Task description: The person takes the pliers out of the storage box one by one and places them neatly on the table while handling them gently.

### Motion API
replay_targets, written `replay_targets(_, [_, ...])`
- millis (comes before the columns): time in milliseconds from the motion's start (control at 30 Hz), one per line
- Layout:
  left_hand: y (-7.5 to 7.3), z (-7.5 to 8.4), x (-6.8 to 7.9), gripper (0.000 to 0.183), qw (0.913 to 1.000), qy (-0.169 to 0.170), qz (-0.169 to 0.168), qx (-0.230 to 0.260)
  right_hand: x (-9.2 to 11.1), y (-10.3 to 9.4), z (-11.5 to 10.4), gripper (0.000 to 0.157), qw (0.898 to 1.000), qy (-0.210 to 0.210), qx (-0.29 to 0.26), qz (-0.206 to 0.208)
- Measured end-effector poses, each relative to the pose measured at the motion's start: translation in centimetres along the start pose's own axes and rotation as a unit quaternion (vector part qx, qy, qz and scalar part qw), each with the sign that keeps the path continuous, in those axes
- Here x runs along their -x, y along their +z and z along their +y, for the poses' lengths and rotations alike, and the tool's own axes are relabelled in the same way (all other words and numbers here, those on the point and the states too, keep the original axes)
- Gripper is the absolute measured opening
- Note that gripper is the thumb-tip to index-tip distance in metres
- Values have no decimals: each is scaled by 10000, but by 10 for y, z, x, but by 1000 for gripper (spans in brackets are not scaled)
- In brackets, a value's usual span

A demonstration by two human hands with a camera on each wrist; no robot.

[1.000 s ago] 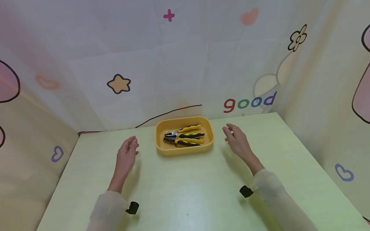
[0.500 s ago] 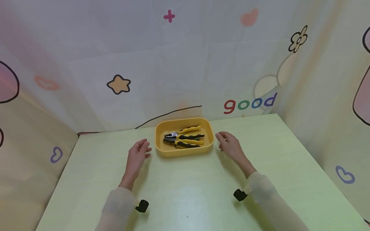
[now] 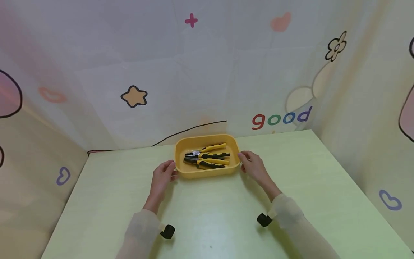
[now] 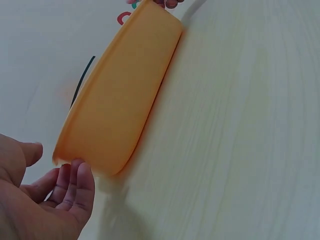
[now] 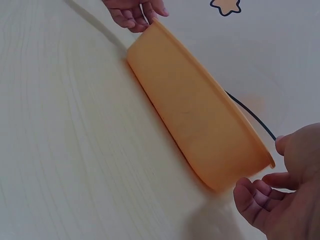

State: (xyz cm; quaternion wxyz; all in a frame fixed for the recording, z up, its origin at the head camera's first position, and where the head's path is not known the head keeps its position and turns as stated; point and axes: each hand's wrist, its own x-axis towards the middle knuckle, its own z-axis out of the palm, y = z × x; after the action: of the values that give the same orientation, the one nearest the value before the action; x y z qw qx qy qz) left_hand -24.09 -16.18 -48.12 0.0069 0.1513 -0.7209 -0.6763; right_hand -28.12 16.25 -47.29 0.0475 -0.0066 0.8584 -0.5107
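A yellow plastic tray (image 3: pixel 208 174) stands near the back of the table, holding pliers (image 3: pixel 211 156) with yellow-and-black handles. At its left end is my left hand (image 3: pixel 161 180), thumb by the rim and fingers lower down. The left wrist view shows the left thumb (image 4: pixel 33 153) apart from the rim, while the fingertips are right at the tray's end wall. My right hand (image 3: pixel 255 169) is at the opposite end; the right thumb (image 5: pixel 281 144) is near the rim there, and loosely bent fingers (image 5: pixel 245 192) lie beside the wall. Both wrist views hide the pliers behind the tray's side.
The pale green table (image 3: pixel 207 219) stretches in front of the tray. A printed curtain (image 3: pixel 207 79) rises right behind it, with more curtain at both sides. A small black camera (image 3: pixel 168 232) hangs by the left sleeve and another black camera (image 3: pixel 264 220) by the right.
Both hands have moved inward, the left going right and the right going left, from well apart from the tray to its two ends. The tray and pliers have stayed in place.
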Motion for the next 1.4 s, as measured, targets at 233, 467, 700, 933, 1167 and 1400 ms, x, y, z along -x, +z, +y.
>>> replay_targets(233, [6, 0, -3, 43, 10000, 38, -8, -21, 1, 4, -1, 42, 9999, -145, -55, -44])
replay_targets(467, [10, 2, -2, 40, 10000, 36, 92, 10, 1, 6, 0, 37, 9997, -236, -65, 68])
replay_targets(700, [12, 3, -3, 39, 9998, -107, 171, 33, 0, 10, 1, 36, 9995, -279, -8, 152])
replay_targets(933, [12, 5, -2, 40, 9996, -160, 219, 2, 1, 12, 1, 36, 9996, -233, 57, 138])
replay_targets(1167, [14, 4, -3, 39, 9995, -207, 230, -59, -1, 12, 3, 34, 9997, -191, 126, 67])
replay_targets(1400, [13, 5, -3, 40, 9995, -259, 167, -94, -5, 13, 4, 32, 9992, -281, 269, 13])
